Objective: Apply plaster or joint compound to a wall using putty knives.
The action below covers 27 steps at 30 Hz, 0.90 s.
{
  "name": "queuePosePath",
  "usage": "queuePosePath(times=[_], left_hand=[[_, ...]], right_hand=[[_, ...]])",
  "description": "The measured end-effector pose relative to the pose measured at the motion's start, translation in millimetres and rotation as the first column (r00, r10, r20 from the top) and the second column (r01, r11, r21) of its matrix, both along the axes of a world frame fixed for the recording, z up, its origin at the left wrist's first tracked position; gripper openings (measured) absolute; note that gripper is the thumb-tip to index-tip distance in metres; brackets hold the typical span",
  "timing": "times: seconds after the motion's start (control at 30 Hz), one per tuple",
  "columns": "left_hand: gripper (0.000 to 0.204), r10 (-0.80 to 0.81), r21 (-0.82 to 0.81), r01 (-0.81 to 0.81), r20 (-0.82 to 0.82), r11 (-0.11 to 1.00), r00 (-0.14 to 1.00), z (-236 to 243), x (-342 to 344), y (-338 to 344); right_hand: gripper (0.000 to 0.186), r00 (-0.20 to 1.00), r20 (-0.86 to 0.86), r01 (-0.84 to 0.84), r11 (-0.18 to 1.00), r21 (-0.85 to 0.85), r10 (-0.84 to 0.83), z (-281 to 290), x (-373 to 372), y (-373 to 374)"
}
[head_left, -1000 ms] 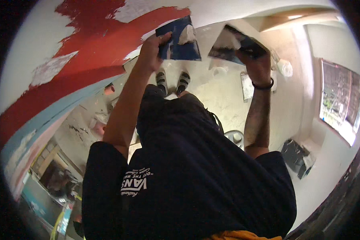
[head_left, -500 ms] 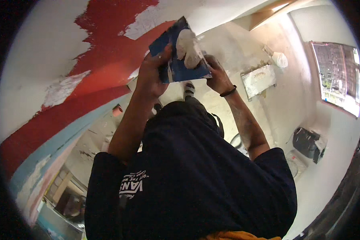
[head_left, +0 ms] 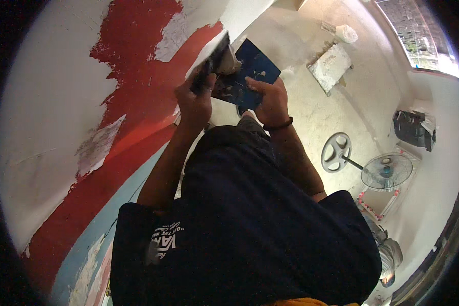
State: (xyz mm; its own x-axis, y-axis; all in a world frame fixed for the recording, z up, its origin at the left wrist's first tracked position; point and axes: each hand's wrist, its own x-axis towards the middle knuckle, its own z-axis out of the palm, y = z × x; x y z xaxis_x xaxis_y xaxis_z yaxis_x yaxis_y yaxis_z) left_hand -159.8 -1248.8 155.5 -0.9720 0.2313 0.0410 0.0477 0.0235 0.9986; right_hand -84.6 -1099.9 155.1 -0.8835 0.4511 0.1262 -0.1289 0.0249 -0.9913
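My left hand (head_left: pixel 195 104) is closed on a flat putty spreader (head_left: pixel 215 60), tilted nearly edge-on, its dark face smeared with white. A lump of off-white putty (head_left: pixel 230 63) sits between this spreader and a blue putty board (head_left: pixel 259 60). My right hand (head_left: pixel 273 102) grips the lower right edge of the blue board, thumb on top. Bits of putty dot the board's surface. Both tools are held close together in front of me, beside a wall (head_left: pixel 143 76) of patchy red and white paint. The fingers under the tools are hidden.
A pedestal fan (head_left: pixel 386 172) with a round base stands at right. Farther off, a putty-covered board (head_left: pixel 331 68) lies on the floor near a white bag (head_left: pixel 346 33). A black container (head_left: pixel 414 128) is by the right wall, below a window (head_left: pixel 423 30).
The left spreader has tipped up edge-on, and the putty lump now shows between the two tools. The right hand has shifted along the board. My view has turned, bringing the fan into sight.
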Motion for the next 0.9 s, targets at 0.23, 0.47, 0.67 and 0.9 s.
queuePosePath(times=[0.23, 0.47, 0.67, 0.9], left_hand=[[0.053, -0.530, -0.433, 0.361, -0.377, 0.826, 0.760, 2, -11, -19], [0.059, -0.619, -0.670, 0.219, -0.444, 0.710, 0.648, 6, -9, -37], [0.058, -0.563, -0.654, 0.213, -0.389, 0.726, 0.729, -19, -19, -52], [0.032, -0.111, -0.295, 0.150, 0.145, 0.944, 0.983, -75, -21, -65]], right_hand=[[0.025, 0.965, 0.214, 0.104, 0.527, -0.843, 0.152, -12, -19, 4], [0.029, 0.938, 0.228, -0.254, 0.965, -0.060, 0.261, -12, -20, 1], [0.032, 0.933, 0.199, 0.063, 0.410, -0.910, 0.299, -33, -15, 7], [0.031, 0.985, 0.144, -0.086, 0.994, -0.073, 0.096, 19, -9, 22]])
